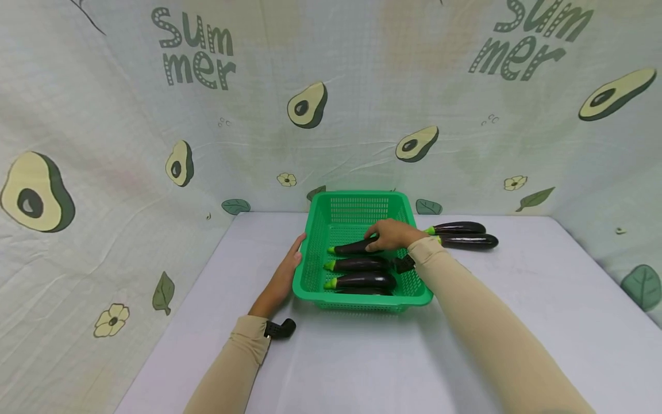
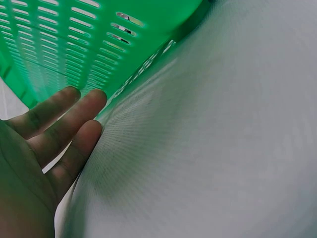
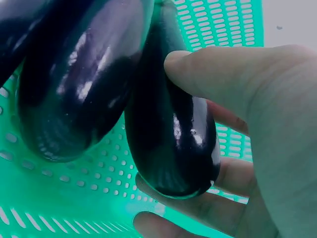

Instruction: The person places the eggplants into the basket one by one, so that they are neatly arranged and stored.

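A green plastic basket [image 1: 310,296] stands on the table with several dark purple eggplants lying side by side in it. My right hand [image 1: 394,234] reaches over the basket's right rim and grips the farthest eggplant [image 1: 355,247] in it. In the right wrist view the thumb lies on top of that eggplant [image 3: 168,134], and fingers show beneath its rounded end. Nearer in the basket lie an eggplant [image 1: 362,264] and another eggplant [image 1: 366,280]. My left hand [image 1: 283,277] rests against the basket's left side; in the left wrist view its fingers [image 2: 59,126] extend along the slotted wall.
Two more eggplants lie on the table just right of the basket, a rear eggplant [image 1: 460,227] and a front eggplant [image 1: 469,241]. A white cover lies on the table [image 1: 538,270]. Printed cloth [image 1: 357,155] hangs behind the table and along both sides.
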A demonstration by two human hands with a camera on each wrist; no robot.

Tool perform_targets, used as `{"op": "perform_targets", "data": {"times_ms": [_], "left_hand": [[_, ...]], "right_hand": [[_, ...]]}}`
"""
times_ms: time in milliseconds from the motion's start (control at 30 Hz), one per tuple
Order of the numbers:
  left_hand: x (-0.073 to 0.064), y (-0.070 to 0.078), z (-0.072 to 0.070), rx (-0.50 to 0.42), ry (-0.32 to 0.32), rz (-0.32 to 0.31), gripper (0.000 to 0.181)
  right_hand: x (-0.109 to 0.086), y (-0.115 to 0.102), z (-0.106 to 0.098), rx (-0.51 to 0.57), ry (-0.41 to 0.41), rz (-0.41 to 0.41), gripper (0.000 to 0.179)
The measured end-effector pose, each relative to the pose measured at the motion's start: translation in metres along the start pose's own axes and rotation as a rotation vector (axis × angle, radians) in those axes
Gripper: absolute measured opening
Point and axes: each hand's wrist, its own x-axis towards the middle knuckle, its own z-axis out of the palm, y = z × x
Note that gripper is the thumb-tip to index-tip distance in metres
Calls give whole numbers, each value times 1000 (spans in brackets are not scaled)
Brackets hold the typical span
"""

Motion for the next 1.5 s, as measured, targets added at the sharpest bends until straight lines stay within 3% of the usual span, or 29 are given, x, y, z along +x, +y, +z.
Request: {"op": "perform_targets", "data": {"times_ms": [400, 867, 1033, 1233, 1500], "left_hand": [[0, 2, 0, 16, -4, 0, 54], [0, 4, 1, 3, -5, -12, 55], [-1, 2, 0, -3, -6, -21, 55], [-2, 3, 0, -5, -8, -23, 55], [-2, 3, 0, -1, -3, -19, 55]], "right_hand": [[-1, -2, 1, -6, -34, 17, 50], [-2, -4, 1, -27, -52, 18, 37], [-4, -7, 2, -34, -57, 45, 42], [-5, -9, 3, -27, -49, 69, 48], [-4, -8, 4, -42, -27, 46, 39]]}}
